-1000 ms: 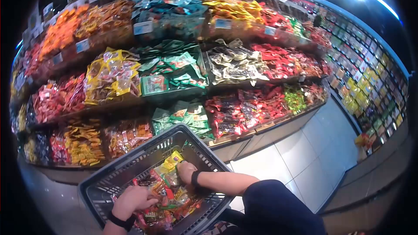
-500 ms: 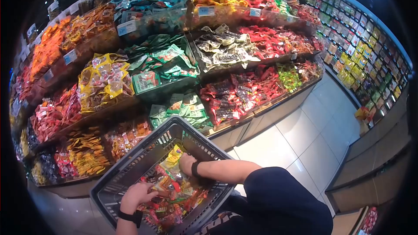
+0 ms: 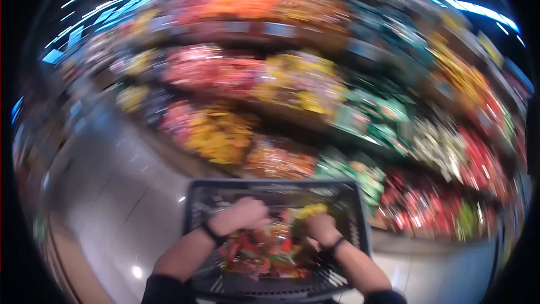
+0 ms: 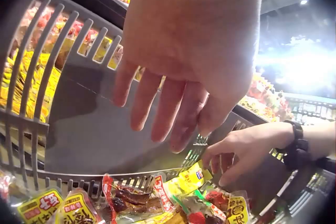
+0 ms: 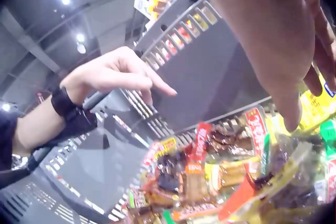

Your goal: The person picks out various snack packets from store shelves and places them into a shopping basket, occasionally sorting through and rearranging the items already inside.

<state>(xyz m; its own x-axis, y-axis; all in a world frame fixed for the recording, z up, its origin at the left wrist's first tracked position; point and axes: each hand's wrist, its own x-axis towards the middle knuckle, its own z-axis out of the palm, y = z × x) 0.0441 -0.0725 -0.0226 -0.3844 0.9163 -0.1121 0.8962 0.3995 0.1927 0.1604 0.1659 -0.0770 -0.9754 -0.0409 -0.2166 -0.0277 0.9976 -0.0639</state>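
Note:
A dark grey shopping basket (image 3: 273, 182) holds a heap of small wrapped snack packets (image 5: 226, 176), red, brown, yellow and green. My left hand (image 3: 244, 215) hovers over the basket's left side, fingers loosely extended and nothing in them, as the left wrist view shows. On the other side, my right hand (image 4: 257, 145) hangs low over the heap with relaxed, slightly bent fingers. Its fingertips are right by a yellow packet (image 4: 186, 181), which lies on top of the pile against the basket wall. Both wrists wear dark bands.
A tiered display of loose wrapped snacks (image 3: 304, 81) curves around beyond the basket, blurred in the head view. Its lower edge stands close behind the basket's far rim. Pale tiled floor (image 3: 121, 208) stretches along the left.
The head view has swung left, so the display sits further right and the basket looks square-on. My left hand has risen from the packets towards the far side; my right stays near the yellow packet.

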